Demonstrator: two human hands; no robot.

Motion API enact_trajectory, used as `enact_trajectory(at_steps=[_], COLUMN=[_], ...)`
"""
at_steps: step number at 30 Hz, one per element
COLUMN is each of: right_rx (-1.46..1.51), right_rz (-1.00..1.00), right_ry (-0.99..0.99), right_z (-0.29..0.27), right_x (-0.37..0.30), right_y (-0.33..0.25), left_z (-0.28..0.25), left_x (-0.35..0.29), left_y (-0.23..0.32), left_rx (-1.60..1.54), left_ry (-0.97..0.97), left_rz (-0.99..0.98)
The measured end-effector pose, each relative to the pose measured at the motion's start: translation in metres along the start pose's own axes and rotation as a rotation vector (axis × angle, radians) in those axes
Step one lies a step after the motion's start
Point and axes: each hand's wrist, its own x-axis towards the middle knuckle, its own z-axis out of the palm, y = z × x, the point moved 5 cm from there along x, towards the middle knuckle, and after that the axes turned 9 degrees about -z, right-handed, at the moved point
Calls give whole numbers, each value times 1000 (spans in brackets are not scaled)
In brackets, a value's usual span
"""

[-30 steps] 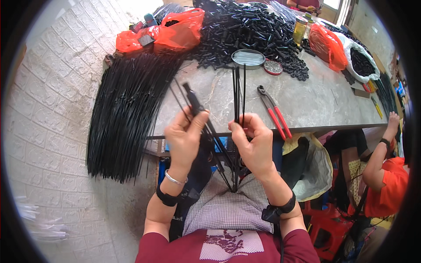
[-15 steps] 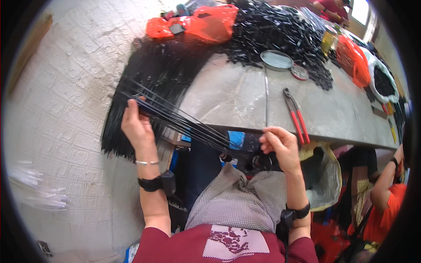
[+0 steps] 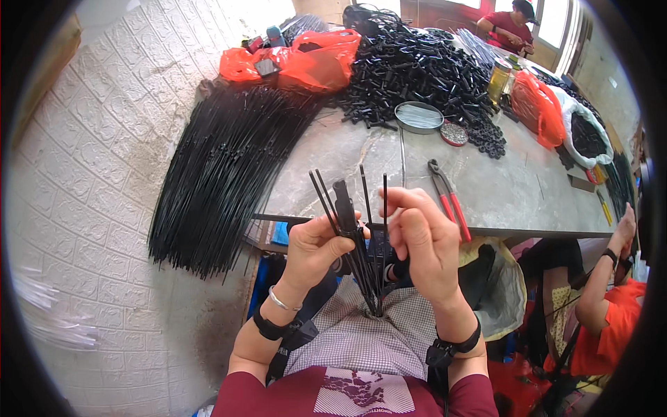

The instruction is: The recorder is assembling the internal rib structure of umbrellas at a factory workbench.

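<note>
I see L hand (image 3: pixel 316 249) pinching black tube (image 3: pixel 344 207) & thin rods (image 3: pixel 326 194), tube at its 1 o'clock. R hand (image 3: pixel 426 240) fingers curled nr a rod (image 3: pixel 385 182); can't tell if touching. Pliers (image 3: pixel 456 208) at R hand's 1 o'clock.

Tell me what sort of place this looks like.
Probably a small workshop for hand work: a big heap of black parts lies on the table, with a thick bundle of thin black rods at one end and red-handled pliers near the front edge.
</note>
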Motion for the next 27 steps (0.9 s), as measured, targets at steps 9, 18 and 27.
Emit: enact_trajectory(at_steps=[9, 18, 27], right_rx=[-470, 343, 103], right_rz=[-243, 438, 321], right_ry=[-252, 249, 188], right_z=[59, 20, 15], right_x=[-32, -33, -21], right_y=[4, 69, 91], left_z=[-4, -21, -23], left_x=[16, 20, 29], left_y=[-44, -59, -61], left_rx=[-318, -425, -501], left_ry=[45, 11, -16], left_rz=[-330, -313, -290])
